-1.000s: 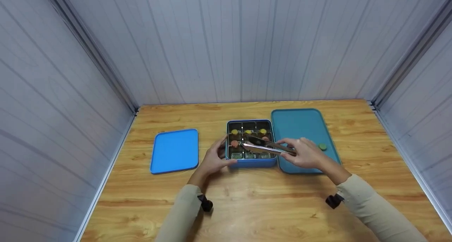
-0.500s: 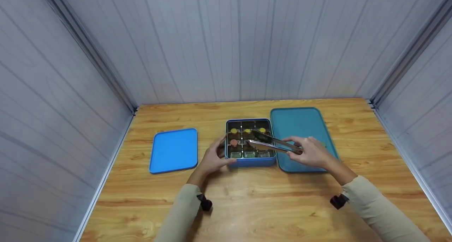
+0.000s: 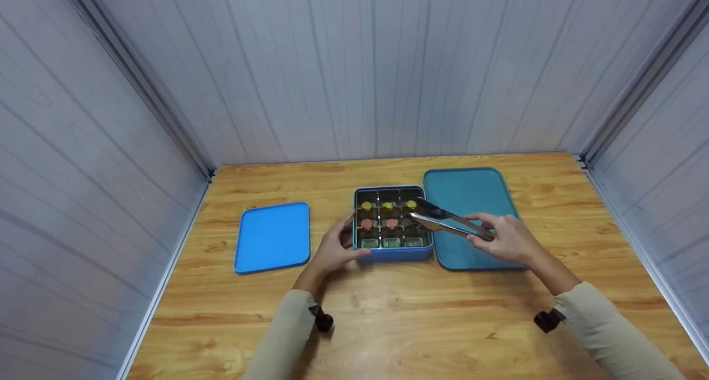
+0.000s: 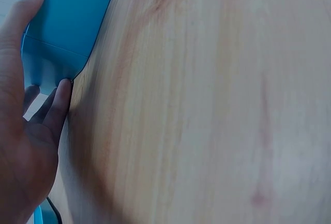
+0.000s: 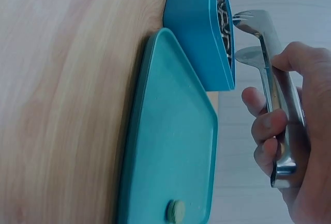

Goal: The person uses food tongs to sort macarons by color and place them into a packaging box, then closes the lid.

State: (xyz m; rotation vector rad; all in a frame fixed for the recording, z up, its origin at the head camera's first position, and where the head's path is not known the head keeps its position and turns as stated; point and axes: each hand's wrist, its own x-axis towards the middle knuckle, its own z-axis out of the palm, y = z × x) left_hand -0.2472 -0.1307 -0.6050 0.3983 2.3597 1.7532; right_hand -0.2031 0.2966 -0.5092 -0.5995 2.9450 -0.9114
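Observation:
A blue box (image 3: pixel 396 255) holds a clear divided insert. Three yellow macarons (image 3: pixel 388 205) lie across one row, with two pink macarons (image 3: pixel 391 224) in the row nearer me. My left hand (image 3: pixel 335 250) holds the box's front left corner, thumb along the front and fingers on the left side. In my right hand (image 3: pixel 507 239) are metal tongs (image 3: pixel 454 225), gripped near the hinged end. Their tips are apart over the box's right side, with nothing between them, and cover part of the pink row. A green macaron (image 5: pixel 176 211) lies on the teal tray (image 5: pixel 170 131).
The teal tray lies flat against the box's right side. To the left, a flat blue lid (image 3: pixel 274 237) rests on the wooden table (image 3: pixel 410 319). Pale panelled walls (image 3: pixel 354 70) stand at the back and both sides.
My right hand has drawn the tongs to the right, uncovering the pink macaron in the middle compartment. It now hides the green macaron in the head view. My left hand stays at the box.

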